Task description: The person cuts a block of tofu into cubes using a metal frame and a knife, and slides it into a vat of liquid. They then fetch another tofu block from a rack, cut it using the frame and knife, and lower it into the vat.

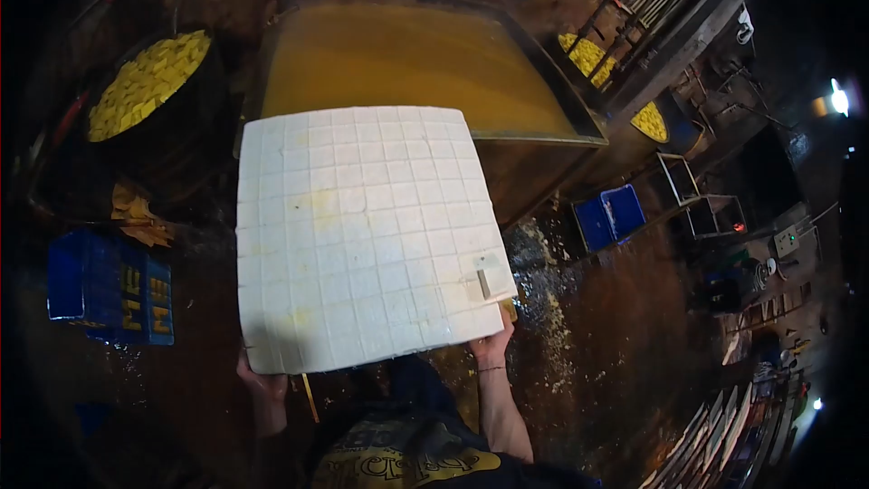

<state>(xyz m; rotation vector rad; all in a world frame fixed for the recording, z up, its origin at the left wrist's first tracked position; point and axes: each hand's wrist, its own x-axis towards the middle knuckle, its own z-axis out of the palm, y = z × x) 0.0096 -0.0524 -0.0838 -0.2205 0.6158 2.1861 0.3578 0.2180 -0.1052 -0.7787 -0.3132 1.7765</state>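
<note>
A large white slab (362, 226), scored into a grid of small squares with faint yellow stains, spans the middle of the head view. My left hand (264, 389) grips its lower left corner, and my right hand (493, 344) holds it near the lower right corner. Most of my fingers are hidden under the slab. One small white block (494, 282) sits on top near the right edge. Beyond the slab's far edge lies a wide vat (398, 54) of yellow-orange liquid.
At the upper left stands a round container of yellow pieces (149, 86); more yellow pieces (588, 59) are at the upper right. Blue crates (113, 285) stand at the left, another blue crate (609, 217) at the right. The brown floor (615, 326) looks wet.
</note>
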